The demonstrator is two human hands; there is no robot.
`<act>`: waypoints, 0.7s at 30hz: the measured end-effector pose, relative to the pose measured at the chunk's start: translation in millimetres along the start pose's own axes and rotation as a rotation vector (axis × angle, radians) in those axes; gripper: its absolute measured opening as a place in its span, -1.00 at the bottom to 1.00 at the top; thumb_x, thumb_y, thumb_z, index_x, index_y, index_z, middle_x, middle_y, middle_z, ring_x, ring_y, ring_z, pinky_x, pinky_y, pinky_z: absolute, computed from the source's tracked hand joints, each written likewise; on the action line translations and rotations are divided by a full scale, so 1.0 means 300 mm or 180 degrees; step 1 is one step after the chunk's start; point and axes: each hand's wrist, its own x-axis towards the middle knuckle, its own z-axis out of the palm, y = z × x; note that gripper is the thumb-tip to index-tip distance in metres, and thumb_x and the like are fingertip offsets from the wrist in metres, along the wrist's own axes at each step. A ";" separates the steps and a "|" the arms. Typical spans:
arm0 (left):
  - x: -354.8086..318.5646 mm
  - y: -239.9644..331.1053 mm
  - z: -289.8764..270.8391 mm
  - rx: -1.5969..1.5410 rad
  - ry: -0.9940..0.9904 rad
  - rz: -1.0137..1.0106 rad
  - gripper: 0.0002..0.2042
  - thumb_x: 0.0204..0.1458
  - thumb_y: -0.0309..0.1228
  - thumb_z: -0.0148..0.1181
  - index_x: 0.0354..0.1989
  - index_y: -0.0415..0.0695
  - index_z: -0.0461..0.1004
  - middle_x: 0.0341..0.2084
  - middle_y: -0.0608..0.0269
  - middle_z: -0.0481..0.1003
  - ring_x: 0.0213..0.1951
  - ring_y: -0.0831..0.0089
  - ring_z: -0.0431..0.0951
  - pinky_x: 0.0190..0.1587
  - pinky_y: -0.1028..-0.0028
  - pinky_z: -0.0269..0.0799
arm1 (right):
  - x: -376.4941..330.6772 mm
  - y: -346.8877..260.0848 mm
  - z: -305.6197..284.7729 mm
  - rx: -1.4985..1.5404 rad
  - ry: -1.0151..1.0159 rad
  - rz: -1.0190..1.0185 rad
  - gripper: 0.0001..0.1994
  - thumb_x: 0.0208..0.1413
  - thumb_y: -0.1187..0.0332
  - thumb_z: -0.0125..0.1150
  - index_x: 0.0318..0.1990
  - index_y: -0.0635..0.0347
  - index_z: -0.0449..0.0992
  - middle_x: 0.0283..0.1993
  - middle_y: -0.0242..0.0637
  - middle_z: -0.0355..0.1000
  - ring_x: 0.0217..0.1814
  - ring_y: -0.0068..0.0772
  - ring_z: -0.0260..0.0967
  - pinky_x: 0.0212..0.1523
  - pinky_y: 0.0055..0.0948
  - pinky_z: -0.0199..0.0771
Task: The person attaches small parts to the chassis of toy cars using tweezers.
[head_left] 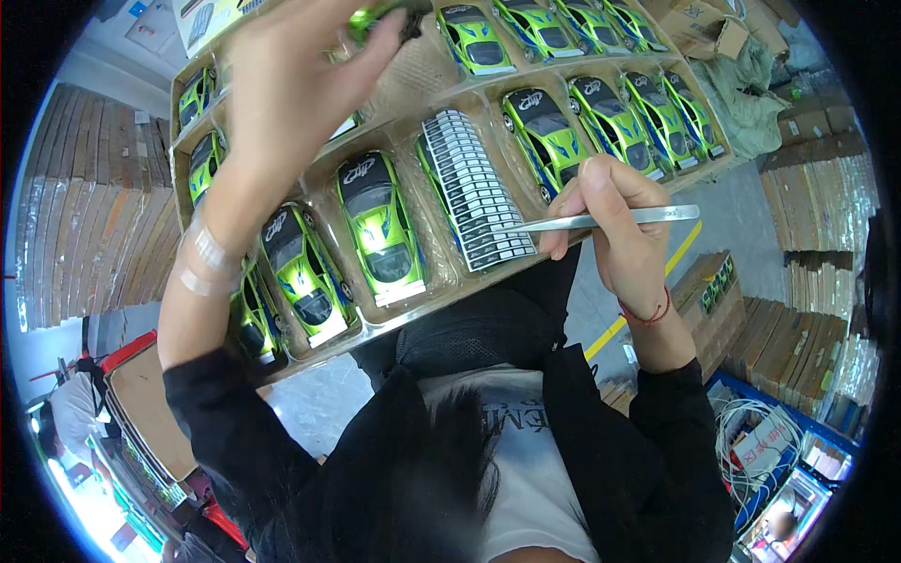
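Black long sleeves pushed up both forearms, white printed shirt underneath. Clear tape bands [208, 258] on left wrist; thin red string bracelet [649, 315] on right.

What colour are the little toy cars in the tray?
The toy cars are bright lime green with black roofs and blue side streaks, seen in the head view.

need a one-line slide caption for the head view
Right hand points tweezers at a sticker sheet while the left hand grips a green toy car above a tray of cars.
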 end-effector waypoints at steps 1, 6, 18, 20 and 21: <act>-0.045 0.051 -0.028 -0.0016 0.0428 0.0210 -0.60 0.10 -0.43 0.25 0.15 -0.08 0.49 0.11 0.08 0.48 -0.04 0.29 0.60 -0.01 0.38 0.54 | -0.001 0.003 0.004 0.0009 0.0022 0.0017 -0.66 0.36 0.25 0.03 -0.40 0.32 0.49 -0.50 -0.21 0.50 -0.53 -0.56 0.46 -0.49 -0.60 0.48; -0.146 0.251 -0.114 -0.1154 0.0331 0.0206 -0.65 0.06 -0.66 0.27 0.07 -0.35 0.51 -0.06 0.05 0.59 -0.08 0.42 0.60 0.05 0.47 0.48 | 0.016 0.011 -0.003 -0.0253 0.0107 -0.0024 -0.63 0.35 0.19 0.06 -0.42 0.30 0.50 -0.52 -0.28 0.48 -0.54 -0.59 0.46 -0.54 -0.62 0.46; -0.177 0.320 -0.103 -0.0012 -0.0122 0.0624 -0.62 -0.18 -0.75 0.34 -0.09 -0.39 0.58 -0.19 -0.03 0.63 -0.13 0.31 0.64 0.02 0.43 0.49 | 0.022 0.006 0.033 -0.1018 0.0074 0.0077 -0.61 0.41 0.19 -0.06 -0.40 0.28 0.46 -0.55 -0.22 0.50 -0.60 -0.60 0.37 -0.56 -0.61 0.38; -0.180 0.304 -0.100 -0.0007 -0.0114 0.0981 -0.62 -0.19 -0.75 0.35 -0.09 -0.39 0.58 -0.19 -0.04 0.63 -0.12 0.31 0.64 0.02 0.42 0.49 | 0.021 0.010 0.032 -0.1037 0.0056 0.0044 -0.62 0.41 0.19 -0.06 -0.40 0.28 0.46 -0.55 -0.23 0.50 -0.60 -0.61 0.37 -0.56 -0.61 0.38; -0.177 0.309 -0.098 -0.0033 -0.0103 0.0933 -0.62 -0.19 -0.75 0.35 -0.09 -0.40 0.58 -0.19 -0.04 0.63 -0.12 0.31 0.64 0.02 0.42 0.49 | 0.023 0.014 0.036 -0.0909 0.0145 0.0067 -0.63 0.37 0.21 0.01 -0.44 0.27 0.47 -0.57 -0.26 0.49 -0.62 -0.63 0.38 -0.59 -0.63 0.37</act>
